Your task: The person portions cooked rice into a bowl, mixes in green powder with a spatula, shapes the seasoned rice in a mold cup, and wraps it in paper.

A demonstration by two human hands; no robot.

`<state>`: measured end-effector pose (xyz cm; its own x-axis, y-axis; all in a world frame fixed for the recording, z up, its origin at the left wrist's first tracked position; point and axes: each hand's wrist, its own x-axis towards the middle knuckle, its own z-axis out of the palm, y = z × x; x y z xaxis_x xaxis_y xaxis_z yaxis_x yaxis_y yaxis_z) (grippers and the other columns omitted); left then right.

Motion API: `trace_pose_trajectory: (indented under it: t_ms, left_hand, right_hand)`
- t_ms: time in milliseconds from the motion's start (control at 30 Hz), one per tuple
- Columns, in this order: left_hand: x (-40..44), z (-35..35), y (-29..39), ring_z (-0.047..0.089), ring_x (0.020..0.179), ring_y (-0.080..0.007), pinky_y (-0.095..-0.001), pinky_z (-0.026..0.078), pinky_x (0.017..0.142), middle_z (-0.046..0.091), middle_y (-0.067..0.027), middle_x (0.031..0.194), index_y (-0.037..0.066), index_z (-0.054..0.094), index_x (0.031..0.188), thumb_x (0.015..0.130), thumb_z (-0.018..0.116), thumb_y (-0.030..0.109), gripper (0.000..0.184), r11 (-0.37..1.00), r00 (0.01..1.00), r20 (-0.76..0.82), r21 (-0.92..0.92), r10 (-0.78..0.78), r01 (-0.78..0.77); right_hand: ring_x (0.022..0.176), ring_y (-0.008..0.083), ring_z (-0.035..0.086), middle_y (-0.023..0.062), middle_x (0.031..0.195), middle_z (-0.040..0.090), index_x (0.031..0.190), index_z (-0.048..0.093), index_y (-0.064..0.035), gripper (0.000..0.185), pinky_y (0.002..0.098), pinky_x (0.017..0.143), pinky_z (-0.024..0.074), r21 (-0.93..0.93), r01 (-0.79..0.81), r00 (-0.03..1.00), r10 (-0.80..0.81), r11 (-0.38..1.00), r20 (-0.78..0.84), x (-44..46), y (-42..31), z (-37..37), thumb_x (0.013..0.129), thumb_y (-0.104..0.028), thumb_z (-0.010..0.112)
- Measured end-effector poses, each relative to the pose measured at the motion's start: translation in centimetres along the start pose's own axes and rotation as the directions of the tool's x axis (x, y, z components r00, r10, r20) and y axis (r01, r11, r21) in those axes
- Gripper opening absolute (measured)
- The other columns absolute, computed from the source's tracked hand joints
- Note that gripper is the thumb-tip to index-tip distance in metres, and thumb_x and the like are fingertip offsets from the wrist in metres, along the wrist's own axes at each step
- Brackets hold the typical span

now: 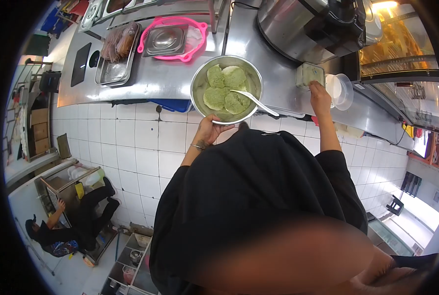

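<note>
At the near edge of the steel worktop (155,81), here's the metal bowl (253,81), its near side out past the edge, and the left hand (210,131) has it: thumb over the near rim, the other fingers curled beneath, pinching the wall. Inside, four pale rounds (214,98) sit close together, dusted green on top, and a white spoon (256,102) leans across the right side, handle out over the rim. Over to the right, the right hand (320,98) reaches a rectangular container (310,73), fingers bunched at its near right corner; whether they pinch it, I can't tell. Just right of that, a clear round tub (346,92)! Beyond stands a big steel cooker (288,37), and far left of the bowl, a pink basket (200,48).
</note>
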<state>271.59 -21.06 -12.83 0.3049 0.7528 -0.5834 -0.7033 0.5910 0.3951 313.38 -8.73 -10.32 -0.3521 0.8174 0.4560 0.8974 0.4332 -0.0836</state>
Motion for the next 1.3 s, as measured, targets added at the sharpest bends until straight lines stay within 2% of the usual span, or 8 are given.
trace_pose_trajectory:
  t_ms: [267, 333, 433, 533, 600, 767, 1000, 1300]
  left_hand:
    - [-7.7, -6.2, 5.0, 0.06, 0.109, -0.0429, -0.0514, 0.057, 0.091, 0.054, -0.0297, 0.124, -0.018, 0.037, 0.128, 0.082, 0.041, 0.006, 0.051, 0.992, 0.99, -0.094, 0.083, 0.107, -0.099]
    - [-10.2, -7.7, 6.4, 0.061, 0.108, -0.0439, -0.0522, 0.057, 0.09, 0.054, -0.0298, 0.123, -0.018, 0.038, 0.126, 0.082, 0.041, 0.007, 0.05, 0.989, 0.982, -0.125, 0.049, 0.145, -0.14]
    - [-13.2, -10.1, 8.9, 0.061, 0.106, -0.0449, -0.053, 0.057, 0.088, 0.054, -0.0302, 0.122, -0.018, 0.039, 0.123, 0.083, 0.042, 0.007, 0.047, 0.981, 0.964, -0.19, -0.029, 0.184, -0.193]
    - [-15.2, -13.5, 11.5, 0.062, 0.105, -0.0428, -0.0524, 0.058, 0.086, 0.054, -0.0308, 0.12, -0.018, 0.039, 0.12, 0.082, 0.043, 0.005, 0.045, 0.964, 0.95, -0.198, -0.066, 0.242, -0.259]
    - [-16.9, -16.4, 13.4, 0.063, 0.104, -0.0416, -0.0523, 0.059, 0.086, 0.055, -0.0305, 0.119, -0.018, 0.038, 0.119, 0.082, 0.044, 0.004, 0.044, 0.948, 0.938, -0.197, -0.087, 0.285, -0.306]
    - [-20.9, -22.4, 18.2, 0.063, 0.106, -0.0363, -0.0493, 0.061, 0.082, 0.056, -0.0247, 0.121, -0.012, 0.041, 0.123, 0.082, 0.045, 0.002, 0.044, 0.9, 0.876, -0.276, -0.075, 0.395, -0.429]
    - [-27.1, -32.3, 28.8, 0.066, 0.099, -0.0373, -0.0484, 0.062, 0.08, 0.054, -0.0258, 0.123, -0.012, 0.037, 0.128, 0.08, 0.045, 0.001, 0.051, 0.822, 0.779, -0.408, -0.11, 0.476, -0.559]
    - [-39.1, -43.4, 40.5, 0.065, 0.101, -0.0345, -0.0465, 0.061, 0.081, 0.06, -0.0232, 0.116, -0.012, 0.045, 0.123, 0.08, 0.045, 0.002, 0.045, 0.567, 0.5, -0.68, -0.149, 0.536, -0.81]
  right_hand:
    - [0.107, 0.0345, 0.062, 0.0151, 0.114, 0.066, 0.12, 0.061, -0.0115, 0.042, 0.0433, 0.088, 0.0505, -0.166, -0.45, 0.805, 0.479, 0.877, 0.35, 1.3, -1.7, -1.1, 0.079, -0.002, 0.059]
    - [0.099, 0.0391, 0.063, 0.0178, 0.113, 0.065, 0.121, 0.058, -0.0111, 0.043, 0.0483, 0.084, 0.0495, -0.325, 0.006, 0.995, 0.026, 0.946, 0.094, 1.0, -0.2, 0.2, 0.079, -0.002, 0.056]
    - [0.093, 0.031, 0.064, 0.0141, 0.103, 0.065, 0.117, 0.058, -0.0099, 0.033, 0.041, 0.075, 0.0505, 0.04, -0.027, 0.999, 0.028, 0.999, -0.03, 7.2, -9.5, -0.3, 0.085, -0.011, 0.06]
    - [0.088, 0.0249, 0.065, 0.011, 0.097, 0.065, 0.11, 0.057, -0.0057, 0.027, 0.0347, 0.07, 0.0491, 0.496, -0.248, 0.954, 0.121, 0.832, 0.275, 11.8, -26.1, 1.2, 0.089, -0.02, 0.064]
    - [0.083, 0.0248, 0.065, 0.01, 0.093, 0.065, 0.108, 0.051, -0.0059, 0.028, 0.0347, 0.068, 0.0483, 0.691, -0.357, 0.83, -0.126, 0.629, 0.544, 13.4, -38.3, 1.2, 0.091, -0.024, 0.065]
    - [0.08, 0.0355, 0.067, 0.0148, 0.094, 0.069, 0.117, 0.052, -0.015, 0.027, 0.0469, 0.069, 0.0522, 0.421, 0.162, 0.683, -0.409, 0.892, 0.605, 17.6, -54.3, 4.5, 0.094, -0.028, 0.057]
    - [0.072, 0.0344, 0.068, 0.0136, 0.092, 0.069, 0.132, 0.052, -0.0214, 0.04, 0.047, 0.063, 0.0533, 0.357, 0.577, 0.563, -0.675, 0.734, 0.477, 32.2, -71.8, 7.6, 0.092, -0.022, 0.055]
    - [0.068, 0.032, 0.068, 0.0141, 0.071, 0.067, 0.137, 0.05, -0.0146, 0.048, 0.0461, 0.056, 0.0518, 0.533, 0.841, -0.091, -0.946, 0.094, 0.31, 37.5, -103.0, 15.7, 0.089, -0.012, 0.05]
